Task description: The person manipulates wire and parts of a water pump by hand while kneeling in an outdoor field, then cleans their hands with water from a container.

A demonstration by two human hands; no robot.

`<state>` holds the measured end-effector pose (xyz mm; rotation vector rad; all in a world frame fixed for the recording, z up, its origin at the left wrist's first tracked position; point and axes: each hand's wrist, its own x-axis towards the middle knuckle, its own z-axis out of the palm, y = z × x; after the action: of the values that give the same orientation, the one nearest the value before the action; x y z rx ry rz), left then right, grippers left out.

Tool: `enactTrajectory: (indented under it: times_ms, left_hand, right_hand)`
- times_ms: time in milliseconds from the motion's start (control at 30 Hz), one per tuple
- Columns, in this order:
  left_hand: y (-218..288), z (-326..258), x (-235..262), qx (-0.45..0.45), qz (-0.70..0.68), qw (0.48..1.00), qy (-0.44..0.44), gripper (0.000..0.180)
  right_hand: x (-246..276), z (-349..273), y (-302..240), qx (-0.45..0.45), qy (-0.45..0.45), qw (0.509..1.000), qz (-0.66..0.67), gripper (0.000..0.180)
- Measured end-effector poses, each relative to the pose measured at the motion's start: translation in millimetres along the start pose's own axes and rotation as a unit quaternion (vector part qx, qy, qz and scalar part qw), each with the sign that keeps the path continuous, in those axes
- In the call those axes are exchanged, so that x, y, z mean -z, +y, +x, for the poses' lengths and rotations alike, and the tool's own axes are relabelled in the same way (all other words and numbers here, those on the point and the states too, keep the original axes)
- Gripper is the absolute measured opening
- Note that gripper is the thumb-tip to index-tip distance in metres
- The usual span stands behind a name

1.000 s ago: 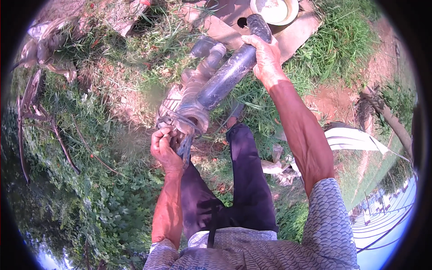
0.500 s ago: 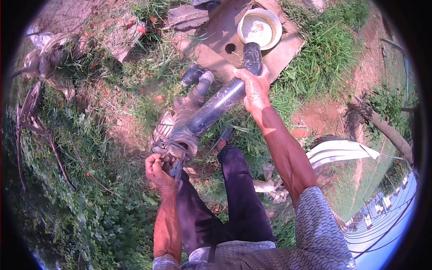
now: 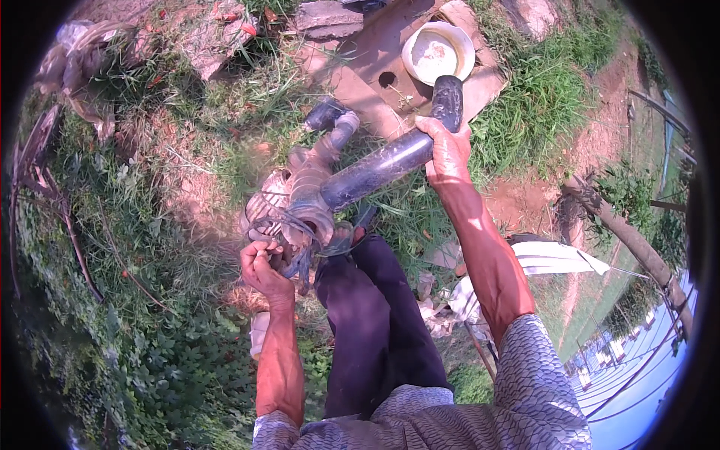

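My right hand [image 3: 450, 152] is wrapped round the bent upper end of a thick black plastic pipe [image 3: 375, 171]. The pipe slants down to the left and meets a muddy, pump-like metal body [image 3: 307, 187] with a flanged end. Loops of dark grey strip [image 3: 289, 223] are wound about its near side and hang loose below. My left hand [image 3: 266, 270] is closed in a pinch at these loops, its fingertips on the strip. A ribbed, rounded casing [image 3: 265, 201] sits beside the pump body. A second, short black pipe piece [image 3: 325, 114] joins its far end.
A cream basin [image 3: 439, 52] stands on a stone slab [image 3: 360, 90] with a round hole, beyond the pipe. Broken blocks [image 3: 328, 20] lie at the far left of it. Grass and leafy plants surround me; a branch [image 3: 637, 236] and white sheet [image 3: 559, 256] are at right.
My right hand and the pipe's upper end have shifted slightly right and nearer in view. My legs have moved closer together; my left hand stays at the strip.
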<state>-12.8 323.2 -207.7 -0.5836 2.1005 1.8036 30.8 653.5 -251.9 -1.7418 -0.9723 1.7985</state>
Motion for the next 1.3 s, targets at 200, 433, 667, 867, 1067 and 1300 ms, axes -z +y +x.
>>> enactTrajectory:
  times_ms: [200, 433, 667, 867, 1067, 1300]
  left_hand:
    - [2.4, -8.6, -9.6, -0.005, 0.036, 0.999, 0.008, 0.018]
    - [2.3, -7.0, -6.9, 0.001, 0.017, 1.000, 0.007, 0.016]
    - [-4.2, -10.7, -5.1, 0.051, 0.014, 0.998, 0.045, 0.015]
    - [3.1, -15.2, -4.5, 0.088, -0.054, 0.991, 0.084, 0.014]
    - [4.2, -16.0, -10.7, 0.106, -0.027, 0.989, 0.095, 0.012]
    - [-0.8, -23.0, -2.3, 0.089, 0.000, 0.987, 0.133, 0.016]
  right_hand:
    - [1.3, 42.6, -6.9, -0.121, -0.135, 0.983, 0.021, 0.041]
    - [-11.5, 78.7, 33.4, -0.115, -0.142, 0.983, -0.018, 0.028]
    - [-7.9, 63.0, 7.7, -0.226, -0.157, 0.959, -0.071, 0.043]
    - [0.5, 71.0, -156.6, 0.068, -0.088, 0.982, -0.149, 0.059]
    - [-9.1, 199.8, -202.0, 0.089, -0.087, 0.986, -0.109, 0.057]
    - [-95.5, 292.4, -120.0, -0.018, -0.122, 0.986, -0.116, 0.059]
